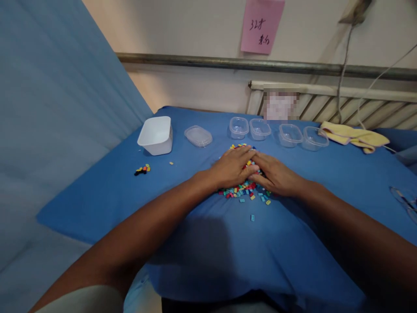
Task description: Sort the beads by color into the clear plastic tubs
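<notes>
Sleeve [84, 301] occupies lower left. Left hand [232, 168] and right hand [277, 174], grip released, cover small pieces [248, 187] mid-frame, apparently containing them.

My bare left hand [232, 169] and bare right hand [276, 174] cover the heap's middle here, small oblong multicoloured pieces [239, 190], any markings too tiny to read! Past the far edge of the blue cloth-covered table [107, 204], a pale rectangular sheet [280, 105] blurs into squares! Near its right edge, a thin looped object [405, 202], sliced by the frame! Up top, the pink rectangular paper [261, 26] is cropped!
</notes>
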Demonstrator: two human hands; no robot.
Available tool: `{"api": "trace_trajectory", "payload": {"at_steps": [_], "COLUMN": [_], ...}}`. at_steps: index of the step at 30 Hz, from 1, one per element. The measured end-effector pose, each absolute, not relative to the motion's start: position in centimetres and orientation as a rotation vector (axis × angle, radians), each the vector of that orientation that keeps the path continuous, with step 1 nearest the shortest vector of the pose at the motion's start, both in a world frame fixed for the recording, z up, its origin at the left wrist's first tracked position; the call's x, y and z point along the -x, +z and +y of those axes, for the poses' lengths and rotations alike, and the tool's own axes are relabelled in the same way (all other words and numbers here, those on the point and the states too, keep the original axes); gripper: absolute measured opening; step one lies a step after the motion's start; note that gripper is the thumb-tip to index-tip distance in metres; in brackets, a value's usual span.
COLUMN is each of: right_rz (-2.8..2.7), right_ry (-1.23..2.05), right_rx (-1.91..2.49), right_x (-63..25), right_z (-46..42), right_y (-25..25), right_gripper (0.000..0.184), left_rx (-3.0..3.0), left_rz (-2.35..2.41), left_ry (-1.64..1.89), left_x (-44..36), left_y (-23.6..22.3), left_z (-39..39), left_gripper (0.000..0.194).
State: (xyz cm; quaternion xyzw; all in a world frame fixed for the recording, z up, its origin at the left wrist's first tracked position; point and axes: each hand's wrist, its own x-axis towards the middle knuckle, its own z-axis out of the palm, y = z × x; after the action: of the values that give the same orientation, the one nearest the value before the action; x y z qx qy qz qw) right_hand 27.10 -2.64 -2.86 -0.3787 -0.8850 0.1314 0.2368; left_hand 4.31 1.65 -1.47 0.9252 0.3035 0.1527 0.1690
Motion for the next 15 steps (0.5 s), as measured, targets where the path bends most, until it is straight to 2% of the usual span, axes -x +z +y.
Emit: {"api": "trace_trajectory", "payload": {"at_steps": [4, 7, 13, 15], "right_rz": [-2.486, -2.447, -2.441, -2.424], "right_ry": [0.261, 0.230, 0.240, 0.286], "right_rx": [1.164, 1.224, 1.123, 1.090], "right_x": [-28.7, -28.3, -24.7, -24.8], "right_z": [-6.2, -7.9, -7.9, -7.4], "right_y": [-4.5, -5.6, -4.9, -4.1], "right_gripper": [0.087, 0.094, 0.098, 0.093], "left_rx": [-2.831, -2.895, -2.712, -2.640], "left_rz": [0.768, 0.809, 1.033, 1.093], "left_ry": [0.310, 0.254, 0.385, 0.462], "left_x": [-3.0, -0.9, 0.9, 0.2], "left_y": [-1.6, -1.9, -2.7, -2.8], "left_z": [-1.1, -2.1, -2.5, -2.9], "left_gripper": [0.072, 0.070, 0.085, 0.086]}}
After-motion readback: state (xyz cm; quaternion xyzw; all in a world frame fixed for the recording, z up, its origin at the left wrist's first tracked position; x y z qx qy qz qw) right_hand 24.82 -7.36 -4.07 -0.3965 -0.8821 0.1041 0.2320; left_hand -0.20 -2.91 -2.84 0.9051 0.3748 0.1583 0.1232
